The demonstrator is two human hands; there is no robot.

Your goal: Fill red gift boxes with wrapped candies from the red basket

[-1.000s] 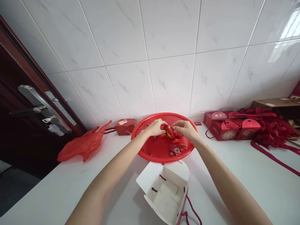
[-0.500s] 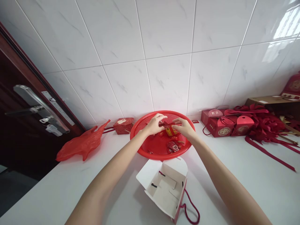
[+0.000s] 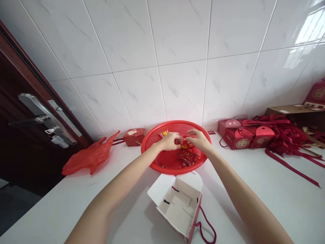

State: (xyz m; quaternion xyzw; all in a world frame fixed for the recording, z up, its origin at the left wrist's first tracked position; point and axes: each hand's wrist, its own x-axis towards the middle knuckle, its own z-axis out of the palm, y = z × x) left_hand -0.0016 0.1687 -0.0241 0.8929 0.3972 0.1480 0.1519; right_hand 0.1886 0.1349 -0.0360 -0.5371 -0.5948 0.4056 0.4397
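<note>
Lower and nearer the right hand (image 3: 199, 139) now, the left hand (image 3: 171, 141) has dropped and curled its fingers inside the red basket (image 3: 165, 158). Red packets (image 3: 188, 156) lie over the front of the heap, where a dark wrapper with pale lettering showed a moment ago, and a yellow-marked packet (image 3: 164, 134) peeks out behind the left hand. To my eye the work sits wholly among those packets; none shows in the white-lined box (image 3: 162, 189), which stays put with its flaps up.

Both hands are bent narrow, fingertips close together around a red-and-yellow packet (image 3: 187, 145). From where I stand I can't tell whether either one truly grips it.

As for edges, the basket's raised rim runs below both wrists, so a hand would probably need to lift a little to come out. The box stands right in front; whether its far flap touches the rim, I can't tell. A cord (image 3: 214, 232) loops out to its right and might snag a sleeve or finger. Left of the basket, a small box (image 3: 134, 138) is just beside the rim, while the gift boxes (image 3: 238, 137) leave some tabletop (image 3: 134, 206) on the right. Behind, the tiled wall (image 3: 182, 91) is near.
</note>
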